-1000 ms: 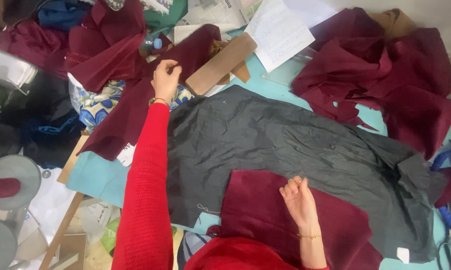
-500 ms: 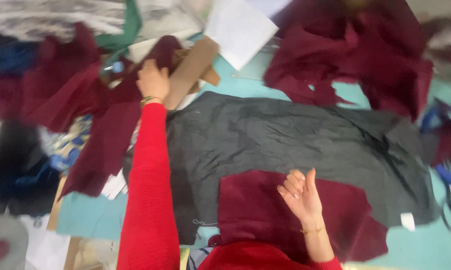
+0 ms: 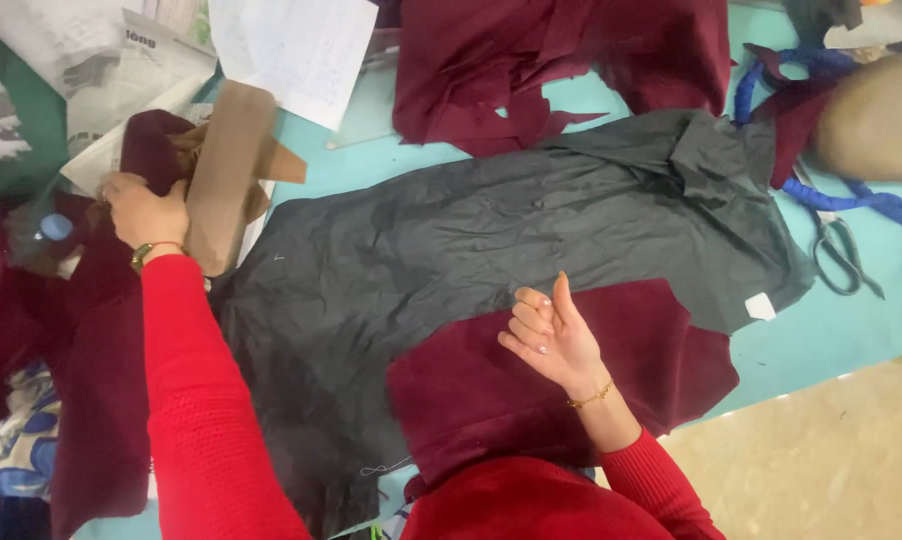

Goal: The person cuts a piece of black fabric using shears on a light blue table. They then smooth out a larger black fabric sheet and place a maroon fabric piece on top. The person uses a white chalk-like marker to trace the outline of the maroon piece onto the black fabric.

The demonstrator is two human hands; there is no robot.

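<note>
Across the middle of the frame a dark grey fabric panel (image 3: pixel 491 240) lies spread flat on the turquoise desk (image 3: pixel 831 330), its right edge ending just short of a pair of scissors (image 3: pixel 839 250) at the right. Overlapping its lower edge is a maroon velvet piece (image 3: pixel 661 350), which runs down to the bottom of the frame. Above that piece the right hand (image 3: pixel 556 335) is lifted, fingers curled loosely toward the palm and thumb up, pinching nothing. At the left of the frame the left hand (image 3: pixel 146 212) is pressed down with fingers closed on a fold of maroon cloth (image 3: pixel 151 150), just beside a brown paper pattern piece (image 3: pixel 226 170); whether it grips the cloth or only rests on it is hard to tell. More maroon fabric (image 3: pixel 561 60) is heaped along the upper middle, its ragged edge touching the grey panel's top. A white sheet of paper (image 3: pixel 291 45) lies at the upper left. Bare desk shows only in a narrow strip at the lower right, between the grey panel's edge and the desk's own edge, and in a small patch under the white sheet.
</note>
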